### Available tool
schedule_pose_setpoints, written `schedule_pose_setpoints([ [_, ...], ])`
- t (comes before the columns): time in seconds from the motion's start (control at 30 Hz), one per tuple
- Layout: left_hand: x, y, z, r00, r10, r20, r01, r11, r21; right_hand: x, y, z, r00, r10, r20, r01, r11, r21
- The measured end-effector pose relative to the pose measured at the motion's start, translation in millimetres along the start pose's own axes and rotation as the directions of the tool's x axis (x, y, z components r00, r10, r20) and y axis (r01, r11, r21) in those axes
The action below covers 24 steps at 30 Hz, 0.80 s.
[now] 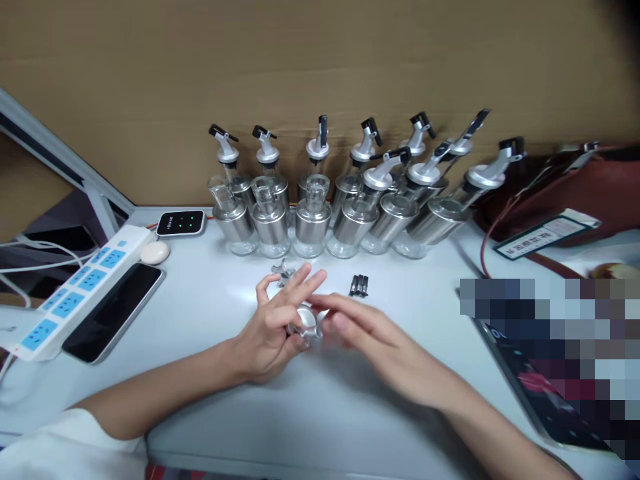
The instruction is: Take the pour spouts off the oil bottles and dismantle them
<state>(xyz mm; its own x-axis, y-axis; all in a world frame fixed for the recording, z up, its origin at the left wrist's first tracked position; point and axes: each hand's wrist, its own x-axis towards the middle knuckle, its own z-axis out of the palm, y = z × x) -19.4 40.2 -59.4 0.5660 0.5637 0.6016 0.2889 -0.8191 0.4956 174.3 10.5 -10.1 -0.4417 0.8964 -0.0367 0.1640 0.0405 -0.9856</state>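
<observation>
My left hand (pixel 273 330) is closed around a small silver round pourer cap (pixel 306 319), pinching its edge with the thumb and a bent finger while other fingers stick out. Close to the cap's right side is my right hand (pixel 367 327), its index finger stretched out and its thumb apart. Its lower fingers are blurred. Beyond my hands lie some small silver lever pieces (pixel 283 272), partly hidden by my left fingers, and three small black stoppers (pixel 359 285). Three bottles without pourers, such as this steel-sleeved glass bottle (pixel 313 227), stand behind them.
Several bottles with silver-and-black pourers (pixel 383 173) stand along the cardboard wall (pixel 320 60). To the left are a power strip (pixel 80 293), a phone (pixel 117 310), a white round case (pixel 155 252) and a small display device (pixel 181 223). A tablet (pixel 540 380) and dark red bag (pixel 600 200) are right.
</observation>
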Motion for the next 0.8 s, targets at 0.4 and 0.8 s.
schedule_pose_setpoints([
  [0.4,20.5,6.6,-15.4,0.978,0.195,0.075,-0.207,0.942,0.262,10.0,13.5,9.7,0.981,0.158,-0.112,-0.112,0.935,0.337],
  [0.8,34.4,0.2,-21.2,0.928,0.369,0.053,-0.334,0.757,0.561,6.3,12.0,9.0,0.950,0.293,0.111,-0.279,0.632,0.723],
])
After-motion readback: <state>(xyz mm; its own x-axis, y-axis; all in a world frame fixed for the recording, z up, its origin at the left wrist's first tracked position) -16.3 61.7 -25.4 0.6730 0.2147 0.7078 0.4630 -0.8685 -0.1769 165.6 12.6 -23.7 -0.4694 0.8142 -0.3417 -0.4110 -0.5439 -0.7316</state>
